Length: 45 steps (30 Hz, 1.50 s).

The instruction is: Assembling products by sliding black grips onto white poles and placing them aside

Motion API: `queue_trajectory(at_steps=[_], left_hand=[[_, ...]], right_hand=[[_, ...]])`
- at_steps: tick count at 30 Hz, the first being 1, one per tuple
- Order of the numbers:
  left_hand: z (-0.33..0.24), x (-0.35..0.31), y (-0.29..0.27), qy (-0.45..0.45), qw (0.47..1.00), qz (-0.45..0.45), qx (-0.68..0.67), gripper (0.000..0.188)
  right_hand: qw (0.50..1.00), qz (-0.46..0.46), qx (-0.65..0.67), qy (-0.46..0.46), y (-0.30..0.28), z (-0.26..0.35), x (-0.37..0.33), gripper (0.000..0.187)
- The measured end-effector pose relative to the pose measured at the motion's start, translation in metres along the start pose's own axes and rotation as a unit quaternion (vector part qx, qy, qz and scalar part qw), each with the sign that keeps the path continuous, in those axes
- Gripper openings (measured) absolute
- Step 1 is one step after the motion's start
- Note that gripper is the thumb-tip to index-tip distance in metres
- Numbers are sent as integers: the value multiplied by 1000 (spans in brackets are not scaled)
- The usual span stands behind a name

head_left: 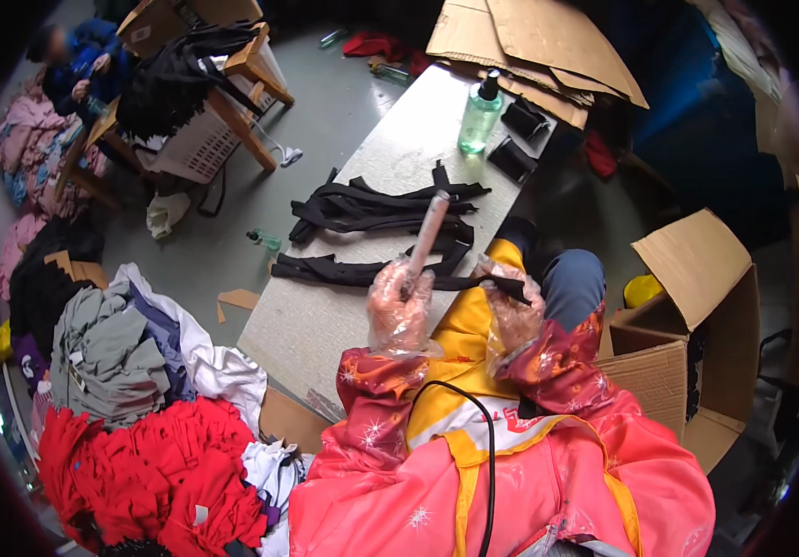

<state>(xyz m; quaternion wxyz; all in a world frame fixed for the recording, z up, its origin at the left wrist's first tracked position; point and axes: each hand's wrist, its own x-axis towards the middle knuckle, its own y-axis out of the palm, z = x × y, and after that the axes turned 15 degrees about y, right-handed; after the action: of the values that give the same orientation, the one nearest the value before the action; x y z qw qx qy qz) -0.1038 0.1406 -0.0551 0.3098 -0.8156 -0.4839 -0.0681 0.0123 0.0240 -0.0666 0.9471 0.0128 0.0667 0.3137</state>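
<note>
Left hand (401, 311) clasps a pale rod (428, 232); right hand (516, 317) pinches a black strip (460, 281), seemingly mid-work; other strips (344, 200) (finished or not, unclear) lie ahead.

Your sleeves (371, 399) are white-starred red; the grey table (385, 144) holds black strips (353, 219), a green bottle (479, 124) near its far edge.

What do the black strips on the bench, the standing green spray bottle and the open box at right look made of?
Black strips: probably matte fabric; limp, overlapping folds.
Spray bottle: likely glossy plastic, see-through; glass possible.
Open box: cardboard, dull brown, creased flaps.
</note>
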Motion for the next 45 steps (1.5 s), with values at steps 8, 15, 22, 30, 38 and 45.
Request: queue_trajectory(at_steps=[8,15,22,30,38,45], left_hand=[[31,4,23,-122,980,156,-15,31],[44,-2,25,-66,983,72,154,27],[-16,16,5,-25,998,36,32,26],[-65,16,1,29,991,35,129,34],[-147,1,46,-274,849,309,-329,34],[-173,-15,71,-147,889,287,-325,32]], right_hand=[[963,65,54,-256,-22,51,-21,20],[879,85,428,-190,-104,178,-34,9],[973,208,82,-54,-148,146,-7,19],[927,158,216,262,-89,78,-41,14],[931,188,254,183,-110,63,-34,17],[931,107,281,207,-131,49,-37,20]])
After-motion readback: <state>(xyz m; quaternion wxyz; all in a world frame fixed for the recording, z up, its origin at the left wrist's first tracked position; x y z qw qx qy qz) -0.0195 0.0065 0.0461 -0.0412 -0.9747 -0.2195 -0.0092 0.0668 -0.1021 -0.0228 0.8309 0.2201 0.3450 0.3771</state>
